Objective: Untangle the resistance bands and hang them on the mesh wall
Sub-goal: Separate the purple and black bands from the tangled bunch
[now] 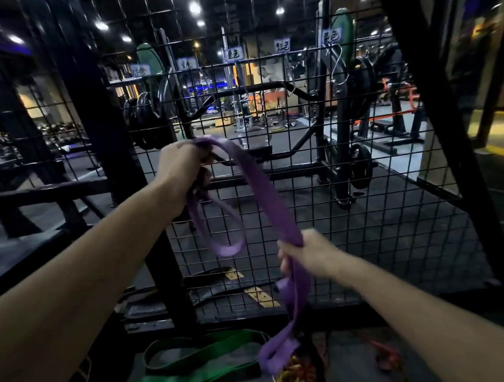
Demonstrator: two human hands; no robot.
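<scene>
Left hand (181, 164) grips purple band (262, 190) at its top fold; right hand (304, 254) pinches it lower. Soft, limp, stretchy: best held near loop ends before mesh wall (359, 201).

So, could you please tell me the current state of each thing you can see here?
Purple flat rubber resistance band: held up in both hands, loops dangling, not hung.
Left hand: gripping the band's top end.
Right hand: gripping the band lower down; blurred.
Green flat resistance band: lying on the floor.
Black wire mesh wall: upright, no bands on it.
</scene>
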